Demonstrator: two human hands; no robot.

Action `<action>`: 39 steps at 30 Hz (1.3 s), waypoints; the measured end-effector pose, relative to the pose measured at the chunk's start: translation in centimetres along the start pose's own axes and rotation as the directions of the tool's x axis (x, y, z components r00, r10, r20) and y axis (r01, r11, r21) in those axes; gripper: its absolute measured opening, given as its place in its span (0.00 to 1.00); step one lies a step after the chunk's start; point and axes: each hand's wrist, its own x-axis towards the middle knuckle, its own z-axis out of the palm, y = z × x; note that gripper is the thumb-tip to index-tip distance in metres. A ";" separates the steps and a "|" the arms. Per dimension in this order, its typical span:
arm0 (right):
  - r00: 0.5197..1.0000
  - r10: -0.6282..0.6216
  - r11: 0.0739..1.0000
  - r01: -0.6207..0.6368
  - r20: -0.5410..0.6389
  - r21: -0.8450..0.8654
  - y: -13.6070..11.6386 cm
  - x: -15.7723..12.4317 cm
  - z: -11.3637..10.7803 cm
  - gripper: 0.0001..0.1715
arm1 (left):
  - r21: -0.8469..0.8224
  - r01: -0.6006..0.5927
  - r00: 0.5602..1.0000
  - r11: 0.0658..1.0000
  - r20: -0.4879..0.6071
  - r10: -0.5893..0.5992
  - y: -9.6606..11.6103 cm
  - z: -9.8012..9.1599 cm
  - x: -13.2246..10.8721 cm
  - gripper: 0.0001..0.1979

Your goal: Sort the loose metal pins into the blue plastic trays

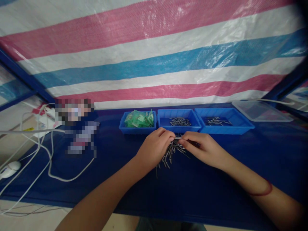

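Between the fingertips of my left hand (157, 146) and my right hand (204, 146) is a small, thin metal rivet (178, 138), held level. Both hands are closed in a pinch, each at one end of it. Directly below lies a loose pile of rivets (171, 152), slender grey pins with thicker ends, spread on the blue table (192, 192). My left hand partly covers the pile. Behind my hands, the middle blue bin (179, 129) holds many similar pins. In the right blue bin (231, 130) there are fewer.
The left blue bin (137, 130) contains green plastic packets (139, 119). A clear lid (262, 111) lies at the back right. White cables (51, 160) and a white mouse (11, 169) are on the left, near blurred-out items. A striped sheet (154, 67) hangs behind the table.
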 end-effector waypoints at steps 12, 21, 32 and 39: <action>0.997 0.005 0.996 0.002 -0.071 0.089 0.4 0.1 0.8 0.13 | -0.529 0.175 0.963 0.830 -0.086 -0.257 0.1 1.1 0.1 0.07; 0.994 0.096 0.967 -0.081 -0.052 0.242 0.4 -0.1 2.0 0.14 | -0.829 0.222 0.905 0.513 -0.020 -0.424 -0.1 2.3 0.5 0.08; 0.961 0.177 0.943 -0.104 -0.212 0.315 0.4 -0.1 1.9 0.10 | -0.709 0.242 0.929 0.663 -0.028 -0.369 -0.7 2.0 0.5 0.08; 0.937 0.128 0.949 -0.020 -0.325 0.315 0.3 -0.2 1.8 0.09 | -0.523 0.287 0.942 0.803 0.003 -0.336 -0.8 2.1 0.4 0.10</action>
